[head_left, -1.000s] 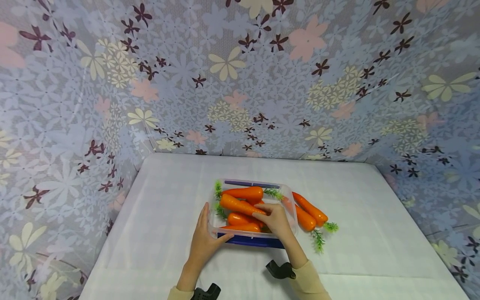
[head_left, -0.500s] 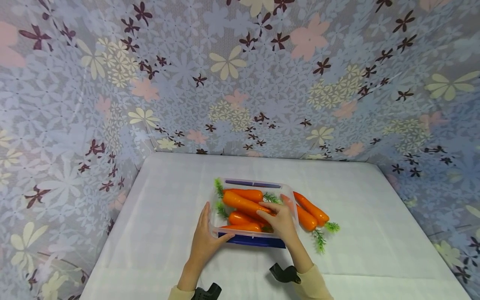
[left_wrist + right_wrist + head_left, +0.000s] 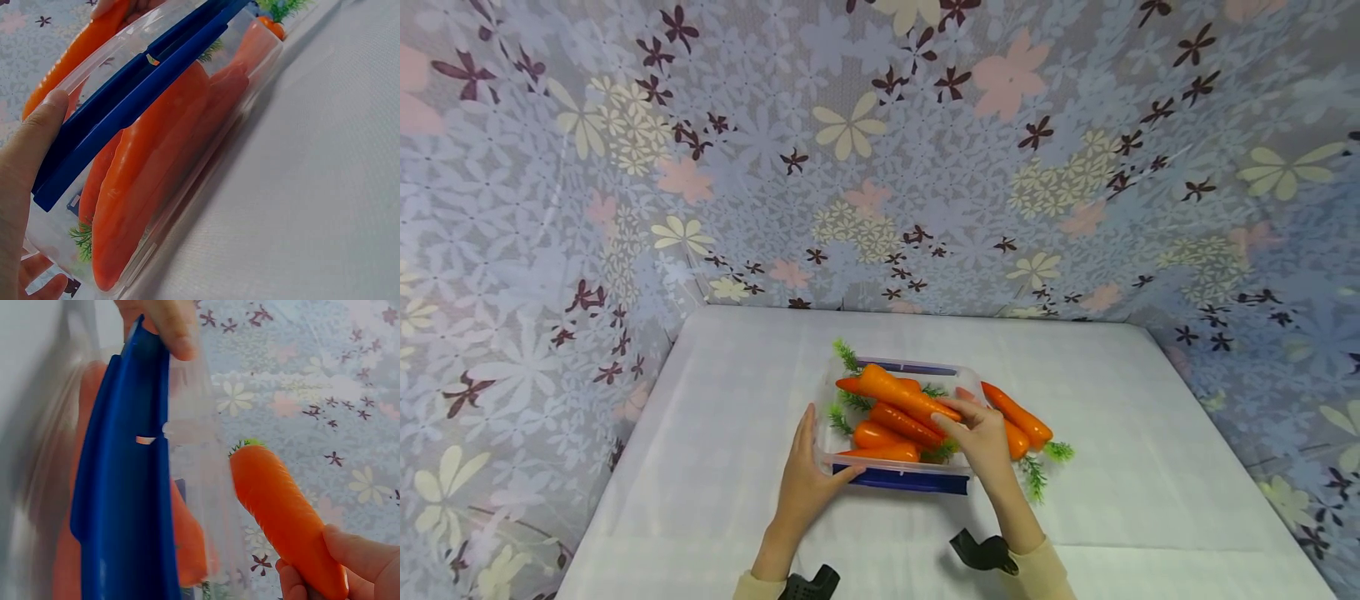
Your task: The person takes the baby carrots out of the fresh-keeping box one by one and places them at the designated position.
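A clear plastic food container (image 3: pixel 955 468) with blue clip latches (image 3: pixel 134 106) holds several orange carrots (image 3: pixel 887 452) with green tops. My left hand (image 3: pixel 805 475) grips its near left corner, thumb at the front rim and fingers along the left wall. Between thumb and fingers, my right hand (image 3: pixel 987 440) pinches one carrot (image 3: pixel 898 392) near its thin end. That carrot is raised over the container and tilted, its thick, leafy end pointing far left. In the right wrist view the held carrot (image 3: pixel 281 512) is beside the container's rim, apart from the latch.
Two more carrots (image 3: pixel 1018 415) lie on the white tabletop (image 3: pixel 1150 467) just right of the container, leafy ends toward me. Floral cloth walls (image 3: pixel 850 167) enclose the table at the back and sides. A black wrist camera mount (image 3: pixel 981 552) sits below the right hand.
My right hand has lifted the carrot up from the others and moved slightly right. Another carrot beneath it now shows. The left hand keeps its hold on the container.
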`<state>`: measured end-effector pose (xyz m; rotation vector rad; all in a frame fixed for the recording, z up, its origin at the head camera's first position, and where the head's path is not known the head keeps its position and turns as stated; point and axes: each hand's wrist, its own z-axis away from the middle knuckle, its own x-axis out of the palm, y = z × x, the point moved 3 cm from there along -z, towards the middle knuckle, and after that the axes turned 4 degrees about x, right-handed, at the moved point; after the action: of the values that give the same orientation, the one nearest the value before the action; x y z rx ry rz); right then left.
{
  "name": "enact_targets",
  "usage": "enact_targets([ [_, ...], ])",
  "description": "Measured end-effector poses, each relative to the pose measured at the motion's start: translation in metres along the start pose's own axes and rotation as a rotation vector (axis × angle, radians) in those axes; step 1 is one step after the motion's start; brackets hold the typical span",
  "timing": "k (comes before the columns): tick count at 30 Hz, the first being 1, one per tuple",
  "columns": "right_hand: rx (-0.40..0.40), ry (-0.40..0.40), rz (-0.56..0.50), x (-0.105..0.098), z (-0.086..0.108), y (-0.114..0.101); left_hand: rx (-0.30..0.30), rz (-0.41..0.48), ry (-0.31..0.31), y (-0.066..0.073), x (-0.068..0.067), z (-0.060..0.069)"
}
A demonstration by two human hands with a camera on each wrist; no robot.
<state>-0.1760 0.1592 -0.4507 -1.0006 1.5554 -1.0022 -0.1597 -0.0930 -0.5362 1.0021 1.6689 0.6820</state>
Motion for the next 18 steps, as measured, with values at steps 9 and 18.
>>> enact_targets([
  [9,0.058,0.087,-0.116,-0.013,0.003,-0.002,0.021,-0.001,0.014,-0.001,0.000,-0.001],
  [18,0.081,0.173,-0.177,-0.027,0.002,-0.002,0.012,0.000,0.012,-0.001,0.000,0.000],
])
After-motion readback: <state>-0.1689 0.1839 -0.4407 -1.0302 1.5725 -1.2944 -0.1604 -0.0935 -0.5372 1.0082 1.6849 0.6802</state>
